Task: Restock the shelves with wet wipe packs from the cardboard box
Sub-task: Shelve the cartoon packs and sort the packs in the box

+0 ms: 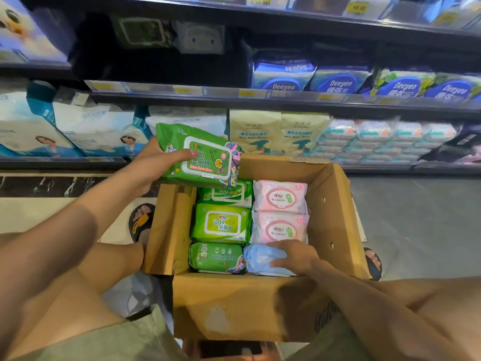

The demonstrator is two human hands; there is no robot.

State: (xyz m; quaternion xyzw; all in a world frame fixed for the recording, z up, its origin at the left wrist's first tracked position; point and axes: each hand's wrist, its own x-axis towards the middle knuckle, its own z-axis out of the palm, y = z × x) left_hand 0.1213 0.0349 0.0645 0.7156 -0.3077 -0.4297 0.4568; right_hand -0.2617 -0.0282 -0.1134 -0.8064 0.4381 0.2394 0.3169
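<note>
Bare knees (78, 295) flanking open cardboard box (234, 306), left hand (153, 162) gripping green wet wipe pack (205, 157) with white flip lid, raised over box's far corner, green packs (221, 222) and pink packs (279, 196) between the hands, right hand (294, 256) clasping pale blue pack (260, 259) inside, stocked shelves (260, 96) beyond, grey floor (416, 217).

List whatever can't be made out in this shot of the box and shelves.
All from the head view:
- Blue pack: its print is covered by the right hand gripping it.
- Green pack: its back faces away, and the left hand holding it covers part of the label.
- Cardboard box: anything under the top layer of packs is hidden by them.
- Price tags on the middle shelf: too blurred to read.
</note>
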